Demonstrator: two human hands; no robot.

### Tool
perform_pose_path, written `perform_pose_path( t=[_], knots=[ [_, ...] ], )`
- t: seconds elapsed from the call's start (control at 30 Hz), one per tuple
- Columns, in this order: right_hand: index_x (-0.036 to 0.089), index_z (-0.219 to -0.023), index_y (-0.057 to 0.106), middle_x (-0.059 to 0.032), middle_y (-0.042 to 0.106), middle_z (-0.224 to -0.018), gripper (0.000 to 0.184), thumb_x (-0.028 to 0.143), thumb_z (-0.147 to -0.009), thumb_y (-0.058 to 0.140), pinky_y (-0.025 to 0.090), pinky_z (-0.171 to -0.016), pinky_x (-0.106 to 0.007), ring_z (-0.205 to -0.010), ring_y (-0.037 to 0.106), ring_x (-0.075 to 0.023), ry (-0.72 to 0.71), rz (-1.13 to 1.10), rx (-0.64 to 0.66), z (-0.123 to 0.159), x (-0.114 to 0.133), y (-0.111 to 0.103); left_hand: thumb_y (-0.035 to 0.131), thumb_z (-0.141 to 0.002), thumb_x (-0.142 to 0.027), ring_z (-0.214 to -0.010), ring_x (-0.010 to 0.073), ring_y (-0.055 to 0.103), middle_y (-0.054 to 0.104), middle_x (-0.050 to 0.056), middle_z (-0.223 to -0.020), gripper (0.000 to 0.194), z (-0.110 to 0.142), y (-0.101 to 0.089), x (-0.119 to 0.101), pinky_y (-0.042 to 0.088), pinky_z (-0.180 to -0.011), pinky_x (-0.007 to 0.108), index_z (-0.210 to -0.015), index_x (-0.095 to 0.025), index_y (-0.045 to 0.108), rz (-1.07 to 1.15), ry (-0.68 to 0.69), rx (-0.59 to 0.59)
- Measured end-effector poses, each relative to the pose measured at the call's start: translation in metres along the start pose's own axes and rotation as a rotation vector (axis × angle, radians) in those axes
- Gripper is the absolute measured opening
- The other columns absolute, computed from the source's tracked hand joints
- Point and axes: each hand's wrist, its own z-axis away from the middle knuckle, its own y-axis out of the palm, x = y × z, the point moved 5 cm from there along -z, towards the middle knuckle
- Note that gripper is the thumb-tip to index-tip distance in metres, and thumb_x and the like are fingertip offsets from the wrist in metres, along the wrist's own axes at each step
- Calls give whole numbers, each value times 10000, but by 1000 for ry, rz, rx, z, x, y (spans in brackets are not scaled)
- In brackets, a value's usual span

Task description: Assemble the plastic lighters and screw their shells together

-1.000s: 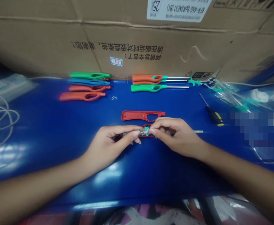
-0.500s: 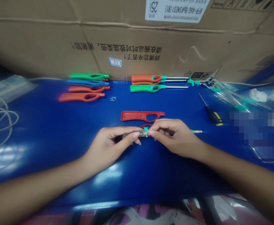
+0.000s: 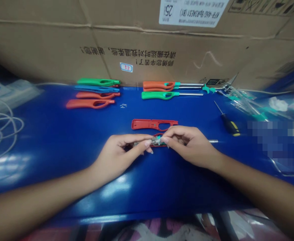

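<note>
Between thumb and fingers, my left hand (image 3: 122, 150) pinches a clear lighter gas tank (image 3: 155, 141) with a metal tip. My right hand (image 3: 187, 144) has its thumb and forefinger closed on the tank's whitish right end. Beneath both hands lies a red lighter half-shell (image 3: 159, 135), mostly covered; a teal part shows in it. A metal lighter tube (image 3: 213, 141) sticks out to the right of my right hand. Just behind, the other red half-shell (image 3: 142, 124) lies with its hollow side up.
Several lighter shells (image 3: 90, 104) in green, blue and orange lie back left, beside small screws (image 3: 123, 105). Lighters with metal tubes (image 3: 158, 95) lie behind. At right are a screwdriver (image 3: 231, 124) and clear parts (image 3: 247, 100). A cardboard box (image 3: 61, 67) walls the back; a white cable (image 3: 16, 127) coils left.
The whole view has shifted slightly, so things sit a little further right. Both hands keep their grip on the tank, with my right fingertips slightly further from my left ones.
</note>
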Motion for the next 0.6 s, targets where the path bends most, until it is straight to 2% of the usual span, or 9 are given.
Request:
perform_pose_path(
  t=[0.23,0.6],
  knots=[
    [135,-781,689,29,513,-591,237,296,-917,582,273,-454,-217,-494,350,-65,-46,79,7,1,3,1,685,-917,-244,-758,79,736,800,-36,-831,172,1,1,0,556,-757,117,-1049,-232,795,-8,11,11],
    [125,-800,717,-16,635,-674,228,262,-927,587,325,-462,-207,-499,418,-64,-111,108,24,1,5,-1,690,-920,-256,-765,76,736,804,-48,-860,177,1,0,2,569,-790,133,-1064,-270,791,-15,38,24]
  ],
)
